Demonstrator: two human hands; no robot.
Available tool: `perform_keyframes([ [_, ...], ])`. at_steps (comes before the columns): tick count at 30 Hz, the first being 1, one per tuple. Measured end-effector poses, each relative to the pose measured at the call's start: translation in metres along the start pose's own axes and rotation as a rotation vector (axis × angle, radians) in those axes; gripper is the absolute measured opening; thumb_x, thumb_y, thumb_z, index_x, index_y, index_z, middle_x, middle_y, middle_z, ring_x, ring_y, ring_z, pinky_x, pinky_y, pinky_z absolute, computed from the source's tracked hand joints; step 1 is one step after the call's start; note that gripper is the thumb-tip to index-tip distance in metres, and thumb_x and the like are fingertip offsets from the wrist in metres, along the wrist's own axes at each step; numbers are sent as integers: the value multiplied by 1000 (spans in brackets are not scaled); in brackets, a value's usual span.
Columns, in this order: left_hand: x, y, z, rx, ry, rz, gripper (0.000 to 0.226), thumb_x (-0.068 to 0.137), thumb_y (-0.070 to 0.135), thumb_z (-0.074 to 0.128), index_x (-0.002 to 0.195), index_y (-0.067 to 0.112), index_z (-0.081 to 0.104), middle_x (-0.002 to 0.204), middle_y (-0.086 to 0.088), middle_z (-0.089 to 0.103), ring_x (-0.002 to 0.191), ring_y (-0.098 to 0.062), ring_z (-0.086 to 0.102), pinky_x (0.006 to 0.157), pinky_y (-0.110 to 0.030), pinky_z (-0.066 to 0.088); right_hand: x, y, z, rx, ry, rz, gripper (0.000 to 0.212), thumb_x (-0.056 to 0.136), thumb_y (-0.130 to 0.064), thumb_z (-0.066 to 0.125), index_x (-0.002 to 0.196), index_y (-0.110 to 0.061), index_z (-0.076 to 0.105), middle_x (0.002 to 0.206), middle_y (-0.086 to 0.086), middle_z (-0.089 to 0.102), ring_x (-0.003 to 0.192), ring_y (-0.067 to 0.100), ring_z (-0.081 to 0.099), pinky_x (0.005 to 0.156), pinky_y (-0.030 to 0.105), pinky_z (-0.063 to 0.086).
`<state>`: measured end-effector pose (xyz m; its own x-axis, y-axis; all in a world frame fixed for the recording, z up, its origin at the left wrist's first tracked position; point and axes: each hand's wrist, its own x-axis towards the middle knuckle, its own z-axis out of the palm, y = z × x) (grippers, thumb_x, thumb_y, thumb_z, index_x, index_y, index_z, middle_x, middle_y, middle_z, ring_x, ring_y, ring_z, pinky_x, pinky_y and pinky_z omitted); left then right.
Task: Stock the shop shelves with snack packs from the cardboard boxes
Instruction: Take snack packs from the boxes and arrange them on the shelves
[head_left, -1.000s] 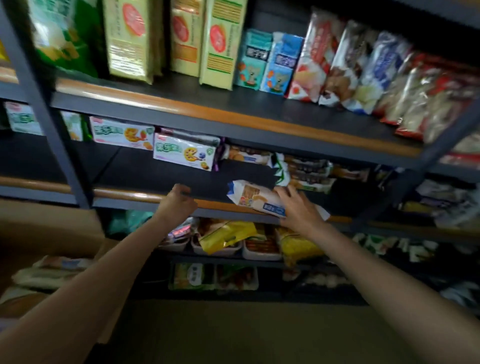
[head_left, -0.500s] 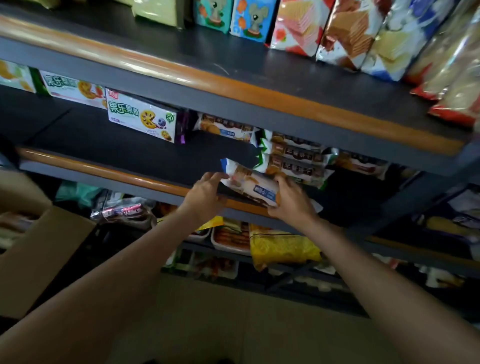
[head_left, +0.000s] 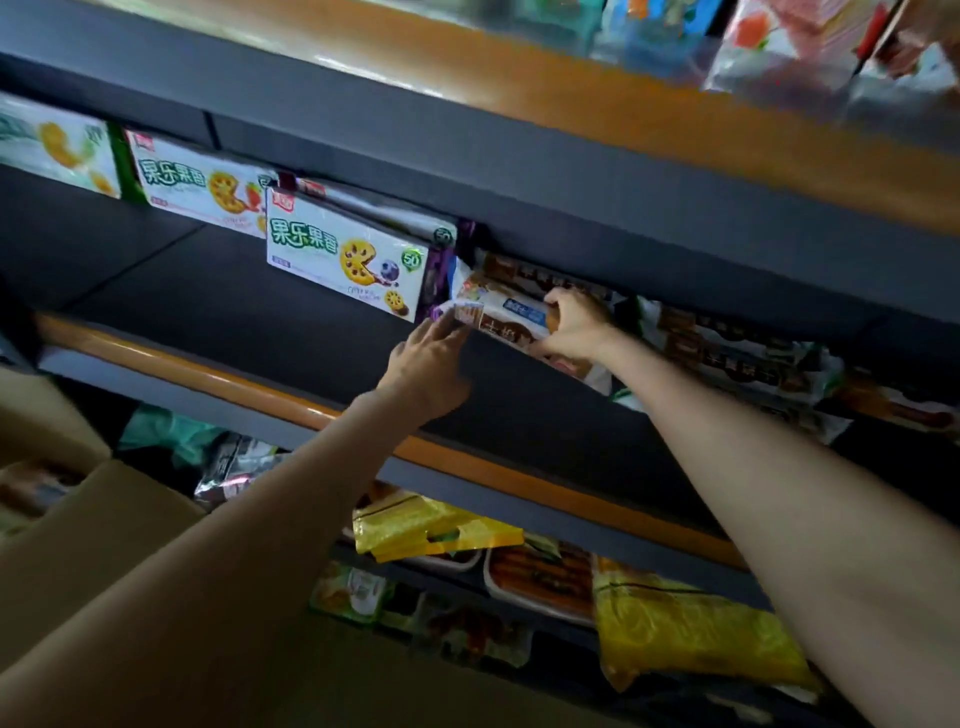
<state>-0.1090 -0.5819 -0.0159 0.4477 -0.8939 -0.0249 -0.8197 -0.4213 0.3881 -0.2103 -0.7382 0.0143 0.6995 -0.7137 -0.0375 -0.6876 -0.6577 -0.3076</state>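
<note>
A white, blue and brown snack pack (head_left: 511, 319) lies deep on the dark middle shelf (head_left: 291, 322), beside a white biscuit box (head_left: 353, 262). My right hand (head_left: 574, 327) grips the pack's right end. My left hand (head_left: 428, 364) is at its left end, fingertips touching the wrapper; whether it grips is unclear. More packs of the same kind (head_left: 727, 353) are stacked to the right. An open cardboard box (head_left: 78, 525) stands at the lower left, its contents mostly hidden by blur.
More white biscuit boxes (head_left: 192, 187) line the shelf's back left. The upper shelf (head_left: 519, 150) overhangs close above my hands. Below, yellow bags (head_left: 685, 634) and trays of snacks (head_left: 540, 577) fill the lower shelves. An orange rail (head_left: 249, 384) edges the middle shelf.
Both hands have pushed the snack pack from the shelf's front edge back against the biscuit box. The view has moved closer and tilted.
</note>
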Motion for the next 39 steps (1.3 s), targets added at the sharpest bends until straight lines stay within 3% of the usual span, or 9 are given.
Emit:
perform_keyframes([
  [5, 25, -6, 21, -3, -94, -2, 73, 88, 27, 56, 148, 23, 16, 157, 5, 4, 145, -19, 2, 115, -41, 18, 16, 20, 13, -71, 25, -8, 70, 73, -19, 76, 134, -8, 42, 137, 11, 46, 125, 25, 43, 99, 29, 35],
  [12, -11, 2, 5, -161, 117, -192, 53, 89, 17, 53, 139, 14, 37, 138, -11, 39, 127, -33, 37, 99, -44, 34, -18, 1, 19, -255, 166, -9, 78, 84, -15, 65, 147, -10, 19, 152, 16, 18, 140, 33, 15, 115, 43, 11],
  [18, -89, 8, -6, -253, 406, -267, 36, 82, 6, 52, 118, 1, 53, 119, -20, 49, 110, -40, 46, 89, -47, 37, -94, -30, 22, -40, 164, -196, 53, 82, -11, 61, 132, -5, 43, 138, 15, 34, 128, 32, 34, 107, 41, 30],
  [22, -167, -6, -8, -306, 374, -353, 37, 83, 7, 53, 120, 5, 51, 118, -16, 52, 111, -37, 50, 89, -45, 38, -142, -57, 20, 10, 1, -255, 49, 85, -12, 59, 132, -9, 43, 140, 12, 30, 130, 29, 31, 107, 40, 32],
  [26, -246, -49, -12, -129, -7, -615, 60, 89, 26, 51, 141, 14, 25, 136, -10, 45, 125, -33, 40, 99, -44, 31, -166, -106, 21, -39, -131, -287, 46, 87, -16, 59, 130, -9, 43, 136, 12, 34, 126, 31, 30, 103, 35, 29],
  [30, -319, -130, -31, -75, -266, -709, 63, 92, 24, 48, 145, 12, 15, 142, -8, 40, 128, -28, 43, 102, -40, 36, -172, -183, 53, -100, -251, -394, 45, 87, -18, 57, 129, -9, 44, 132, 12, 37, 124, 33, 32, 103, 34, 27],
  [33, -367, -200, -57, -124, -249, -778, 63, 93, 19, 46, 147, 12, 14, 144, -9, 39, 126, -26, 46, 99, -35, 41, -174, -260, 94, -114, -357, -478, 39, 87, -18, 56, 123, -9, 47, 130, 12, 38, 124, 33, 33, 102, 37, 31],
  [37, -403, -277, -99, -83, -56, -798, 38, 94, 18, 46, 129, 5, 42, 124, -14, 55, 110, -32, 56, 87, -35, 42, -176, -366, 153, -153, -554, -562, 40, 91, -25, 53, 128, -14, 43, 134, 10, 34, 126, 31, 29, 101, 38, 31],
  [39, -411, -303, -124, -89, -6, -824, 31, 94, 16, 46, 123, 3, 46, 116, -17, 59, 104, -34, 57, 86, -37, 43, -177, -406, 179, -131, -629, -541, 39, 93, -28, 51, 129, -14, 43, 136, 10, 33, 129, 31, 26, 103, 39, 31],
])
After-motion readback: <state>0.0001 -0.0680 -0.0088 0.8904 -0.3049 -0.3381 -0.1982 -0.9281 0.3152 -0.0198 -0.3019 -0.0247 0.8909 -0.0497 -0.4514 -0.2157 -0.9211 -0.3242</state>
